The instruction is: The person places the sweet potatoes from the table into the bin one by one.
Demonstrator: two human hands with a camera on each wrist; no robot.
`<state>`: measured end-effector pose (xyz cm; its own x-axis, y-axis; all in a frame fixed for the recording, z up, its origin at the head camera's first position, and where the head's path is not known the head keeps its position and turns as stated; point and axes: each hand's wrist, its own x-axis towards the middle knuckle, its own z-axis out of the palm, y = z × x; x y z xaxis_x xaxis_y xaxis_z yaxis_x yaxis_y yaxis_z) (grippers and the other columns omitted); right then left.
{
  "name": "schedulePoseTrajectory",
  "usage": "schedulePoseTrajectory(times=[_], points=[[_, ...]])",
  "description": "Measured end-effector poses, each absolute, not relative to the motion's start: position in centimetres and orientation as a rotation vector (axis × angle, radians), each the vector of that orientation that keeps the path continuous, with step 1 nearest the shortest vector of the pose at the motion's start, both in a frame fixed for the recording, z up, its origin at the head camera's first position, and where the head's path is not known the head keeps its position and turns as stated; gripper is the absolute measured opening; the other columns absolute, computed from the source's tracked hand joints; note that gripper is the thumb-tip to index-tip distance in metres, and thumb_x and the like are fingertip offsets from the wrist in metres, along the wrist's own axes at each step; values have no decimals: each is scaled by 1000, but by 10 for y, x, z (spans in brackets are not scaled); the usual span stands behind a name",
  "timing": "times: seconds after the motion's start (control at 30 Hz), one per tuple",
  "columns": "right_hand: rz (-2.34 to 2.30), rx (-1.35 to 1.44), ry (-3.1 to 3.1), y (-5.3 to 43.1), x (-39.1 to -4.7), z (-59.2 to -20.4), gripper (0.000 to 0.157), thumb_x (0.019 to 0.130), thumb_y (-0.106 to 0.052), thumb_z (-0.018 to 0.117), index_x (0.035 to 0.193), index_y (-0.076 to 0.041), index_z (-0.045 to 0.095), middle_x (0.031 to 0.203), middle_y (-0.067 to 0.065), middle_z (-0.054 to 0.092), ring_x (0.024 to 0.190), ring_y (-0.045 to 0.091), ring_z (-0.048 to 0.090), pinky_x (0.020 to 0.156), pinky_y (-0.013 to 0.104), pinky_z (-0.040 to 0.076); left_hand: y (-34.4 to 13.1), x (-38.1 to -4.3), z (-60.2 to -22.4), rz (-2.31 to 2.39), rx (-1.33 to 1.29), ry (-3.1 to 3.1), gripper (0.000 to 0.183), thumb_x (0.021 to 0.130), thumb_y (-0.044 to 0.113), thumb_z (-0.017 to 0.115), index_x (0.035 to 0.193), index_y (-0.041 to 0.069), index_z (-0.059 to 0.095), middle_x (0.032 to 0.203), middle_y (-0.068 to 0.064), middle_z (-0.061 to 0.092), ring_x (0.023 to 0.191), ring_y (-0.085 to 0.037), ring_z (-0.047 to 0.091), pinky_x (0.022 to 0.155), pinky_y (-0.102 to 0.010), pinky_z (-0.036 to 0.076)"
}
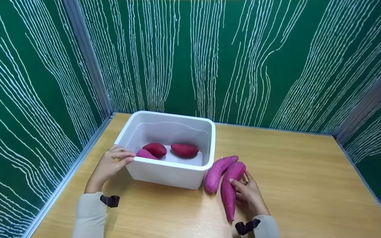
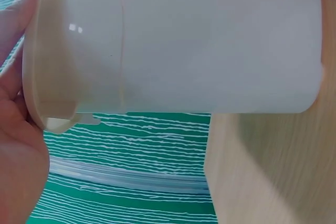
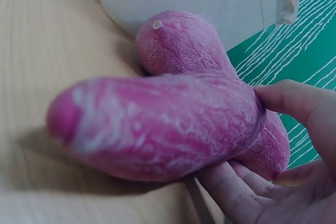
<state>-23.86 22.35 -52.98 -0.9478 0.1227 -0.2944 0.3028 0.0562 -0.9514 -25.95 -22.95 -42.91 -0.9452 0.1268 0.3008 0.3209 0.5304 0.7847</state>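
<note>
At the front left corner of a white plastic bin (image 1: 164, 172), my left hand (image 1: 109, 165) pinches the rim between thumb and fingers; the left wrist view shows the bin's side wall (image 2: 210, 40) beyond that hand. My right hand (image 1: 252, 196) grips a long purple-pink sweet potato (image 1: 232, 190), thumb on top and fingers beneath. A second sweet potato (image 1: 214, 177) lies between it and the bin, partly overlapped by the held one in the right wrist view. Inside the bin are two dark red sweet potatoes (image 1: 185, 151) and a pinker one (image 1: 146, 154), half hidden by the front wall.
Under everything is a light wooden table (image 1: 296, 185). Green panels (image 1: 184, 59) with white wavy lines stand along its back and sides, joined by grey metal posts (image 1: 89, 56). Black bands (image 1: 110, 201) sit on both wrists.
</note>
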Motion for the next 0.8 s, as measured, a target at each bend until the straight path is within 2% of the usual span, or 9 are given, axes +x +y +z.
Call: schedulePoseTrajectory(times=[0.17, 0.33, 0.57, 0.8], points=[[-1926, 467, 2272, 228, -239, -523, 92, 91, -21, 65, 154, -6, 0, 123, 24, 49, 77, 12, 63, 70, 27, 55, -228, -258, -425, -1321, -385, -2601, 17, 83, 16, 74, 100, 13, 77, 106, -8, 69, 109, -25, 54, 102, -56, 40], [-1902, 463, 2276, 232, -239, -514, 94, 91, -25, 65, 155, -11, -2, 129, 25, 44, 81, 16, 63, 72, 29, 53, -227, -256, -423, -1250, -427, -2610, 15, 84, 12, 73, 99, 11, 77, 103, -6, 70, 102, -24, 59, 96, -49, 48], [-1897, 416, 2323, 236, -243, -502, 93, 91, -23, 66, 154, -7, -1, 133, 33, 44, 85, 17, 64, 76, 32, 56, -226, -256, -425, -1219, -446, -2568, 16, 82, 8, 74, 97, 9, 77, 100, -6, 71, 101, -23, 61, 95, -47, 50], [-1872, 365, 2375, 239, -244, -488, 92, 92, -23, 65, 154, -5, 0, 135, 33, 45, 94, 18, 64, 84, 37, 55, -226, -258, -429, -1314, -424, -2534, 14, 81, 12, 75, 94, 11, 78, 99, -4, 71, 98, -17, 58, 88, -20, 47]])
